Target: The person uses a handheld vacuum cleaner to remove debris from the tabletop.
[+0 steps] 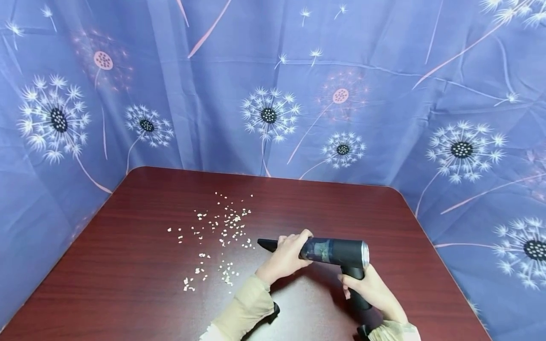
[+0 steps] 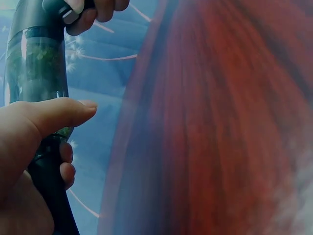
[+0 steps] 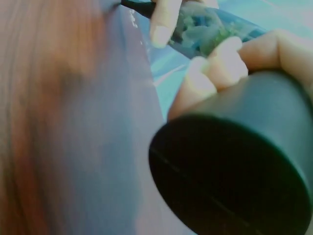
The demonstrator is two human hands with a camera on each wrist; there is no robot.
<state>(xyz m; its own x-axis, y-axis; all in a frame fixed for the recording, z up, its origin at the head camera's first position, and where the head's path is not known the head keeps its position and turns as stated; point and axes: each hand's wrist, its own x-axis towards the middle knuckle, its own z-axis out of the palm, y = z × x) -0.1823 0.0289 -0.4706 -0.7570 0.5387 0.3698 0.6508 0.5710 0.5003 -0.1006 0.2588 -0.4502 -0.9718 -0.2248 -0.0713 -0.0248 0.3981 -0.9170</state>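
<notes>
A black handheld vacuum cleaner is held level over the table, its narrow nozzle pointing left. My left hand grips its front part, where the nozzle meets the clear dust cup; the thumb lies across the cup in the left wrist view. My right hand has its fingers curled round the handle, whose wide dark base fills much of the right wrist view. Greenish shapes show in the clear cup. Small white scraps lie scattered left of the nozzle tip.
The dark red wood-grain table has rounded far corners. A blue curtain with dandelion prints hangs behind it and along both sides. Black bands sit at both wrists, by the pale sleeves.
</notes>
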